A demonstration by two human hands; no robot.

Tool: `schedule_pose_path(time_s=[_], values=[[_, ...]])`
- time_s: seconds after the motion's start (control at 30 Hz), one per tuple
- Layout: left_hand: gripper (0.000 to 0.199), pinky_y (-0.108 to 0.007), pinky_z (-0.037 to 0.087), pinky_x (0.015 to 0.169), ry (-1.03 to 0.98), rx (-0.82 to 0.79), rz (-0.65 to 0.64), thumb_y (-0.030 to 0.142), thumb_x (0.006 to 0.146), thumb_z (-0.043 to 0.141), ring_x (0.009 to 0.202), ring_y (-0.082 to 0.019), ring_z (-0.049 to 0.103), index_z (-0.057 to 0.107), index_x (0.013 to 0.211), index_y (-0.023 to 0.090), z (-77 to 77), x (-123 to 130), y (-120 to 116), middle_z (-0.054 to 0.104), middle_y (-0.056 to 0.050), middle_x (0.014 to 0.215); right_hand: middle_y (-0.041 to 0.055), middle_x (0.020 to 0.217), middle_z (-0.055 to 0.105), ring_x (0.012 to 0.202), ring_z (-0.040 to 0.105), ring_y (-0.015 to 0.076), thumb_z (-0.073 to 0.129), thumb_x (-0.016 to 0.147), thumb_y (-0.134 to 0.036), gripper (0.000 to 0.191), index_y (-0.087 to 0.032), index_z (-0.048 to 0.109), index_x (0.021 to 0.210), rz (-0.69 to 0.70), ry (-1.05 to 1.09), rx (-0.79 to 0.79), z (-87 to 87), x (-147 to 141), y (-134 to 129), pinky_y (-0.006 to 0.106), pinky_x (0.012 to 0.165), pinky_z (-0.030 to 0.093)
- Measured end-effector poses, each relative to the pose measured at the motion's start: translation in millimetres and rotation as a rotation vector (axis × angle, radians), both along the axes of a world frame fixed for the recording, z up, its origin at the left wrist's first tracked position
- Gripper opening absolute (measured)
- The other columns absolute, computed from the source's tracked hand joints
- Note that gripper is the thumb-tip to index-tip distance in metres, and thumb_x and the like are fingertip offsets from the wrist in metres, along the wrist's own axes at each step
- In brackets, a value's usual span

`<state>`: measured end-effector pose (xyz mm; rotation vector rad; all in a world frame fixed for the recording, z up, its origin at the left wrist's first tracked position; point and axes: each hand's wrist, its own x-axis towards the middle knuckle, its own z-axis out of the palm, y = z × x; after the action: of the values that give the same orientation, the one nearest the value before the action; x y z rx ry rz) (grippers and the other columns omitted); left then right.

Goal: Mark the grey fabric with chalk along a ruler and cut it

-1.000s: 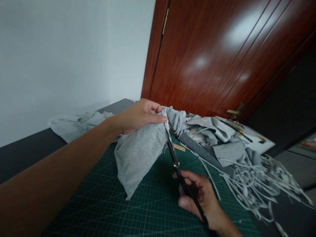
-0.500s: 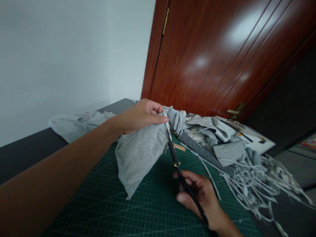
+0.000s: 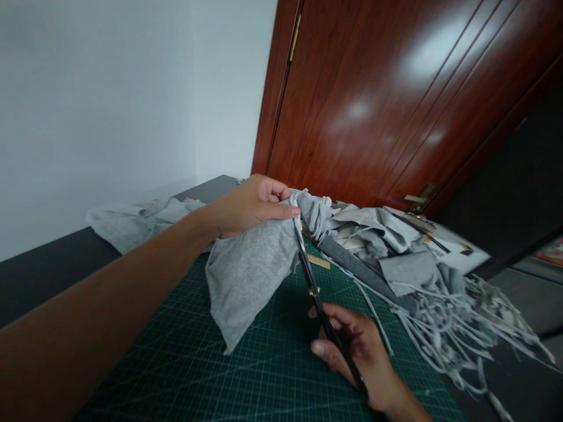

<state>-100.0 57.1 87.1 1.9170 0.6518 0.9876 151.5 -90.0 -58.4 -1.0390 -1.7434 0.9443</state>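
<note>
Pinching gray cloth [image 3: 253, 272] at 7 o'clock of center with left grip [image 3: 259, 201]; clutching black scissors [image 3: 308, 273] in right grip [image 3: 363, 351], up against the edge. Looks mid-trim tbh, probably uncut nearest the pinch. Can see loose strips [image 3: 433, 340] piled around 4 o'clock.

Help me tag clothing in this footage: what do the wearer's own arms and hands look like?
The left hand and right hand are bare, without gloves; no rings show, though some fingers are partly hidden. The left forearm has no sleeve, watch or bracelet in view. Only a short stretch of the right forearm shows, also uncovered.
</note>
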Motion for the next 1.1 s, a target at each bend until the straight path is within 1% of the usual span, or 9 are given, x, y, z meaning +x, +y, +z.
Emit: schedule_pose_path(time_s=[0.17, 0.33, 0.43, 0.53, 0.7, 0.8, 0.93, 1.1], values=[[0.02, -0.024, 0.044, 0.057, -0.043, -0.086, -0.024, 0.029, 0.079, 0.084, 0.064, -0.013, 0.063, 0.067, 0.074, 0.019, 0.5, -2.2, -0.4, 0.071, -0.001, 0.073, -0.0088, 0.059, 0.041, 0.051, 0.034, 0.0112, 0.084, 0.091, -0.044, 0.032, -0.02, 0.076, 0.109, -0.021, -0.028, -0.007, 0.7, -0.3, -0.3, 0.026, 0.049, 0.025], [0.011, -0.028, 0.051, 0.066, -0.095, -0.22, -0.096, 0.022, 0.075, 0.082, 0.068, -0.015, 0.066, 0.072, 0.078, 0.019, 3.7, -6.2, -2.7, 0.072, -0.001, 0.077, -0.009, 0.059, 0.04, 0.051, 0.033, 0.0111, 0.084, 0.091, -0.043, 0.03, -0.021, 0.077, 0.111, -0.02, -0.031, 0.011, -0.3, 0.1, -0.3, 0.026, 0.049, 0.026], [0.007, -0.028, 0.051, 0.066, -0.109, -0.233, -0.092, 0.02, 0.074, 0.078, 0.067, -0.014, 0.064, 0.071, 0.076, 0.019, 4.5, -6.5, -2.5, 0.071, -0.001, 0.076, -0.009, 0.059, 0.04, 0.05, 0.033, 0.0107, 0.086, 0.09, -0.042, 0.031, -0.021, 0.077, 0.111, -0.019, -0.006, 0.002, -0.9, 0.1, 0.0, 0.025, 0.048, 0.025], [0.01, -0.028, 0.049, 0.064, -0.096, -0.201, -0.063, 0.022, 0.076, 0.078, 0.065, -0.014, 0.063, 0.069, 0.073, 0.019, 3.6, -5.1, -1.0, 0.069, 0.0, 0.073, -0.0094, 0.058, 0.04, 0.05, 0.033, 0.0104, 0.087, 0.089, -0.042, 0.031, -0.021, 0.076, 0.11, -0.014, 0.016, 0.003, -0.9, -0.5, 0.9, 0.024, 0.047, 0.025], [0.019, -0.027, 0.044, 0.059, -0.035, -0.065, -0.009, 0.028, 0.079, 0.079, 0.064, -0.014, 0.06, 0.065, 0.069, 0.019, 1.4, -1.8, 0.2, 0.066, 0.0, 0.071, -0.0082, 0.059, 0.046, 0.049, 0.038, 0.0106, 0.089, 0.087, -0.044, 0.035, -0.021, 0.077, 0.111, -0.011, 0.051, 0.042, 1.6, -2.1, 1.4, 0.023, 0.048, 0.03], [0.02, -0.026, 0.041, 0.058, -0.004, -0.012, 0.005, 0.03, 0.08, 0.077, 0.063, -0.013, 0.058, 0.064, 0.069, 0.019, 0.6, -0.3, -0.5, 0.065, 0.001, 0.07, -0.0077, 0.059, 0.047, 0.05, 0.04, 0.0113, 0.091, 0.084, -0.048, 0.04, -0.022, 0.077, 0.112, -0.008, 0.061, 0.083, 3.4, -3.0, 1.2, 0.024, 0.048, 0.031], [0.021, -0.026, 0.04, 0.057, 0.031, 0.045, 0.021, 0.033, 0.08, 0.076, 0.062, -0.013, 0.056, 0.064, 0.069, 0.019, -0.1, 0.9, -0.8, 0.063, 0.001, 0.068, -0.0073, 0.059, 0.047, 0.05, 0.04, 0.0115, 0.091, 0.083, -0.053, 0.046, -0.021, 0.077, 0.112, -0.006, 0.069, 0.085, 2.5, -3.0, 1.7, 0.024, 0.047, 0.031], [0.02, -0.027, 0.039, 0.055, 0.069, 0.092, 0.021, 0.035, 0.083, 0.074, 0.063, -0.015, 0.059, 0.066, 0.072, 0.019, -1.3, 2.8, -0.2, 0.065, -0.001, 0.069, -0.0072, 0.061, 0.048, 0.052, 0.041, 0.0114, 0.092, 0.084, -0.048, 0.041, -0.024, 0.078, 0.113, -0.001, 0.101, 0.084, 0.0, -2.1, 2.2, 0.023, 0.049, 0.032]])
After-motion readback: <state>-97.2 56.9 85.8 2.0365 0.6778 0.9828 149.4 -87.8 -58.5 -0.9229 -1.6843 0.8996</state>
